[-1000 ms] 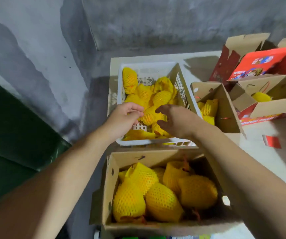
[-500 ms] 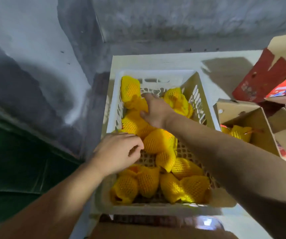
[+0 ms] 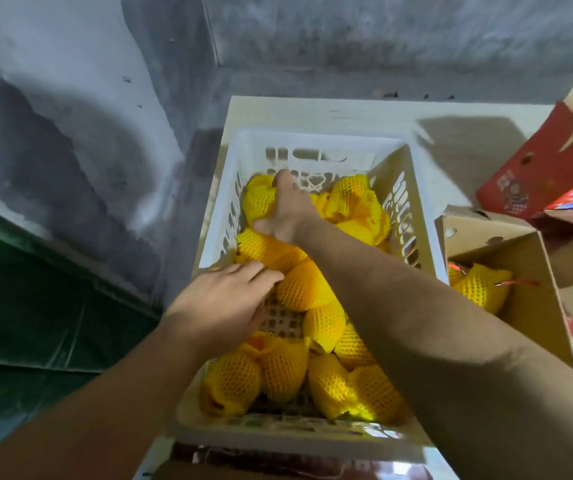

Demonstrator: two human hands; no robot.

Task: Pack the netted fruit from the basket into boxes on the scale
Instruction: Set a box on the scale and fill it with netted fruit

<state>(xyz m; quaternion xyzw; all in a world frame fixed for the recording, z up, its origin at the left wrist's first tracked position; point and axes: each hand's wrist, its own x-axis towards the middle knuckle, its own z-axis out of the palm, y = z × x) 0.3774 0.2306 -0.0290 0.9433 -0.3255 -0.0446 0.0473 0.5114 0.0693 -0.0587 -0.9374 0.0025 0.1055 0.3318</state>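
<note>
Both hands (image 3: 287, 211) on netted fruit (image 3: 261, 199) in basket (image 3: 316, 140)

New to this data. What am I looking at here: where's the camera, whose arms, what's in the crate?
There is no robot: a person works with bare hands, and the one camera sits on their head, looking forward and down, so the arms enter from the bottom of the picture.

In the middle stands a white plastic basket on a pale table, full of yellow netted fruit.

The right hand reaches to the far end and grips one netted fruit. The left hand lies with straight fingers on fruit near the left wall and holds nothing.

To the right is an open cardboard box with a few fruit already inside, and a red printed box behind it.
</note>
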